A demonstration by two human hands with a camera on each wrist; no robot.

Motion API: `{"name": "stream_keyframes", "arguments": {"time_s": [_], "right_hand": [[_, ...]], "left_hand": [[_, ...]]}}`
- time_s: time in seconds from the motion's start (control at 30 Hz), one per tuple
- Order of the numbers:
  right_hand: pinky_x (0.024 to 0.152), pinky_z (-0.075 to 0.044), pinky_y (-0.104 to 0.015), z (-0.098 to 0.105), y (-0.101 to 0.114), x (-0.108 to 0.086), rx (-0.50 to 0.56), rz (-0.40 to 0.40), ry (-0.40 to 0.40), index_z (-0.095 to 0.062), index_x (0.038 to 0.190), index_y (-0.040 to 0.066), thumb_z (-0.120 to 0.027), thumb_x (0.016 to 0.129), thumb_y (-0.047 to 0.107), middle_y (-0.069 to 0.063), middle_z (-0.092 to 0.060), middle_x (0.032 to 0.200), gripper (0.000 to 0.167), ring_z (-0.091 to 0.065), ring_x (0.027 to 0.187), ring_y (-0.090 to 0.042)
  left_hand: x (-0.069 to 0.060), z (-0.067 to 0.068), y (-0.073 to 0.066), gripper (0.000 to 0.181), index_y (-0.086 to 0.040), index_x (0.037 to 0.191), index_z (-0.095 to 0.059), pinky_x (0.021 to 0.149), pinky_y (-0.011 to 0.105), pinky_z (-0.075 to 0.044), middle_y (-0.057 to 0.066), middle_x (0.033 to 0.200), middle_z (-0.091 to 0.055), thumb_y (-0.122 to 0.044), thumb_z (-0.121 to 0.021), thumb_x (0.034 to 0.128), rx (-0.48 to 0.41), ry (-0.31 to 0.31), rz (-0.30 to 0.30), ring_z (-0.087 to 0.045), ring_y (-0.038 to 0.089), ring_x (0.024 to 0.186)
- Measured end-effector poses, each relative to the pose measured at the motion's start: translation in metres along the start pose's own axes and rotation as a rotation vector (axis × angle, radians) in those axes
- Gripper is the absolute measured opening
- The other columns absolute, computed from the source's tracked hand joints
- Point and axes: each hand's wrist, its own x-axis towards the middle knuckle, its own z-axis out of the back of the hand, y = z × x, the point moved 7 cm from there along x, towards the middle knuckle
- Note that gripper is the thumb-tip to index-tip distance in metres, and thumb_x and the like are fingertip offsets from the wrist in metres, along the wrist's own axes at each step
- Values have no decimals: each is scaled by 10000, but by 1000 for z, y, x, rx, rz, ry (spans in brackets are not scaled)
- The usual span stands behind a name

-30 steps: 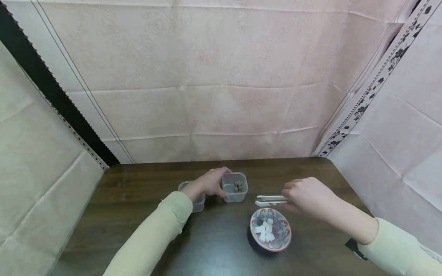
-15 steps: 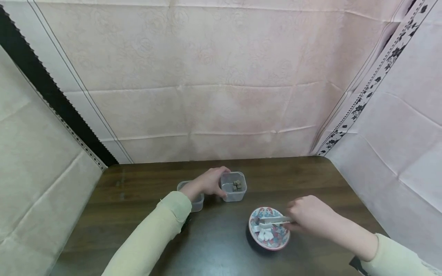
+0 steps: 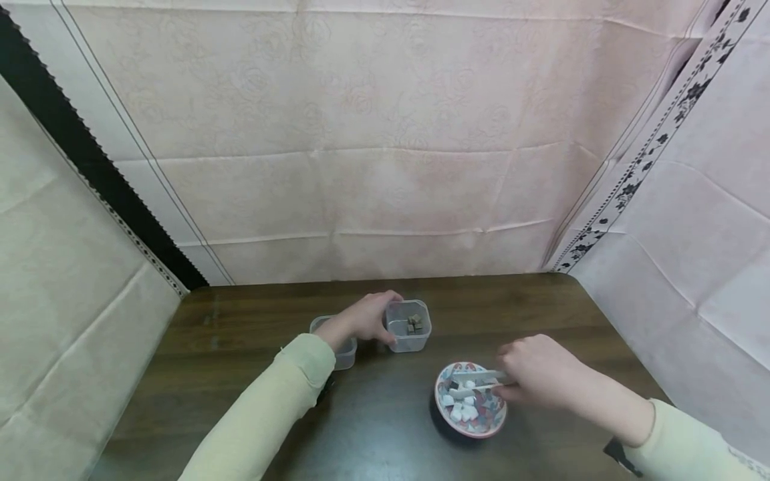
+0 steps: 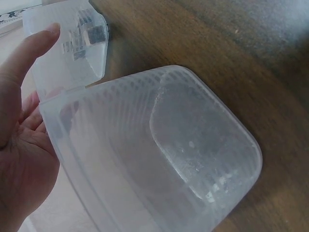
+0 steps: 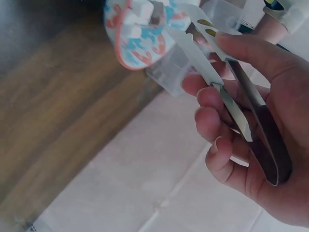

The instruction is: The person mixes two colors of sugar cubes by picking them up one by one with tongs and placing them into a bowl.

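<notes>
A pair of tongs with pale tips and a metal bend is held in my right hand, thumb on one arm, fingers on the other. Their parted tips reach into a patterned bowl among several white cubes. A darker cube also lies in the bowl. Farther left, my left hand grips a clear plastic container by its side, with the thumb along the near wall. Small brown cubes sit inside it.
Beneath my left wrist stands a second clear container, partly hidden in the head view; no contents show in the left wrist view. Everything rests on a dark wooden table. Pale cloth hangings border its back and sides.
My right hand has moved the tongs down from behind the bowl into it. Their tips stand wider apart now than half a second ago. The left hand and its container stay put.
</notes>
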Motion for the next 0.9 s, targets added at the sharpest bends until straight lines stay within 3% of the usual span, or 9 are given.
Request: {"name": "stream_keyframes", "arguments": {"time_s": [0.13, 0.37, 0.63, 0.9], "right_hand": [[529, -484, -355, 15, -5, 11, 14, -11, -28, -705, 796, 224, -847, 857, 481, 150, -591, 727, 299, -554, 605, -70], [506, -401, -302, 35, -21, 44, 55, -10, -81, -632, 728, 253, -841, 882, 428, 162, -522, 693, 313, -435, 574, -22], [517, -383, -325, 25, -40, 88, 69, -49, -23, -598, 683, 264, -828, 880, 411, 134, -534, 675, 337, -421, 583, -77], [508, -345, -309, 7, -41, 125, 131, -73, 51, -630, 662, 252, -826, 898, 393, 119, -514, 616, 337, -424, 558, -104]], "left_hand": [[-1, 1, -1, 832, -63, 1495, -531, 1163, 477, -466, 140, 1463, -625, -174, -971, 798, -9, 4, 2, -575, 307, 1360], [1, -1, 2, 836, -57, 1500, -525, 1165, 473, -466, 144, 1474, -618, -177, -968, 802, -20, 4, 0, -575, 299, 1364], [3, -3, 5, 839, -67, 1492, -531, 1159, 467, -471, 149, 1473, -621, -185, -976, 791, -15, 2, 2, -578, 297, 1359], [3, -2, 4, 848, -67, 1485, -536, 1165, 468, -463, 142, 1465, -630, -192, -984, 777, 2, -9, -19, -574, 307, 1365]]}}
